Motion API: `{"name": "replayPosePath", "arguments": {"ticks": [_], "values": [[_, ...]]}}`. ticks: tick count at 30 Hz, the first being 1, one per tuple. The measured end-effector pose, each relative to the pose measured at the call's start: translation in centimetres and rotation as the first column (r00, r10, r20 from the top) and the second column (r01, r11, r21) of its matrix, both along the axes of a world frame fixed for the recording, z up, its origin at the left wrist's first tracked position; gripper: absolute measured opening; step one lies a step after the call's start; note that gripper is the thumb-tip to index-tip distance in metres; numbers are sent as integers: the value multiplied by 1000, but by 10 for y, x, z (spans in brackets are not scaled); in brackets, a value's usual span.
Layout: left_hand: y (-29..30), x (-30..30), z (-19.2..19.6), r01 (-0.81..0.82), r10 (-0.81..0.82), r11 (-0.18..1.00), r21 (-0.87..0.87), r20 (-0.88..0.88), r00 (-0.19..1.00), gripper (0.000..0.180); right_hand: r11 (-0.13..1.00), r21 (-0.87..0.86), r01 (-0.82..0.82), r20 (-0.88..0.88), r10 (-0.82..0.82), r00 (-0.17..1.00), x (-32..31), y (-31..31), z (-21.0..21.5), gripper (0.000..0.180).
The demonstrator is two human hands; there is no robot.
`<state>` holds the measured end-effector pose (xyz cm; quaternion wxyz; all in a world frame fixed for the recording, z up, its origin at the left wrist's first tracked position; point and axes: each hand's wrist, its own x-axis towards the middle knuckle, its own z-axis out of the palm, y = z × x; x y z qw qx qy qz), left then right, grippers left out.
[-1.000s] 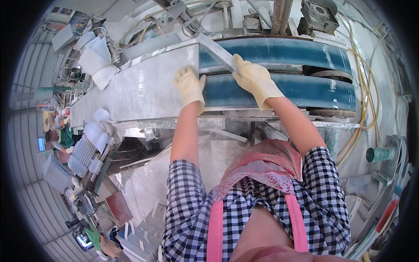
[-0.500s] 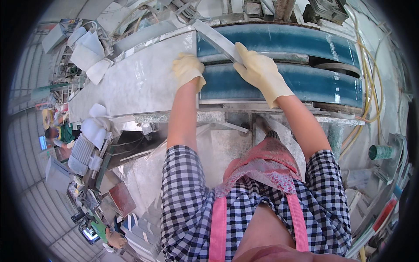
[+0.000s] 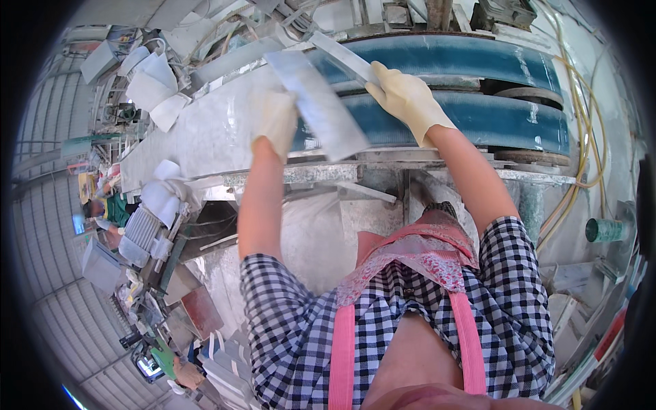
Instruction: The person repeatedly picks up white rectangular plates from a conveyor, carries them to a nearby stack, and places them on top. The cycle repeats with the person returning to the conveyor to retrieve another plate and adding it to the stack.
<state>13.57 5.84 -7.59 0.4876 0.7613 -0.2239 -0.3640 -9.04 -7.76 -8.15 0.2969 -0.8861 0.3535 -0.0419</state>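
A pale grey stone slab is tilted up off the machine, blurred by motion. My left hand, in a yellowish glove, grips its left edge. My right hand, gloved the same way, holds the slab's upper right end near a second narrow strip. Two blue-green conveyor belts run across the machine just behind both hands. A light metal table of the machine stretches to the left of my left hand.
Stacks of pale tiles lie at the upper left and more tiles at the left. Yellow hoses hang at the right by a green can. Another person stands at the lower left.
The slab has been lifted off the belt and swung toward me, tilting up. My left hand went from resting flat on the machine to gripping the slab's edge.
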Motion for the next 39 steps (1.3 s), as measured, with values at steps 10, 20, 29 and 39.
{"name": "replayPosePath", "arguments": {"ticks": [10, 20, 29, 39], "values": [[-32, -83, -27, 14, -194, 928, -373, -448, 873, 35, 996, -86, -22, 39, 25, 999, -5, -5, 3, 50], [5, 71, -90, -246, -509, 684, 686, 691, 513, 71, 996, -86, -10, -58, 5, 998, -2, 1, 8, 49], [-18, 86, -83, -231, -666, 461, 857, 506, 547, 74, 998, -67, -9, -49, 6, 999, -9, -1, 10, 50], [12, 106, -5, 54, -148, 950, 308, 291, 945, 28, 993, -118, -1, 39, 5, 999, -12, -4, 2, 43]]}}
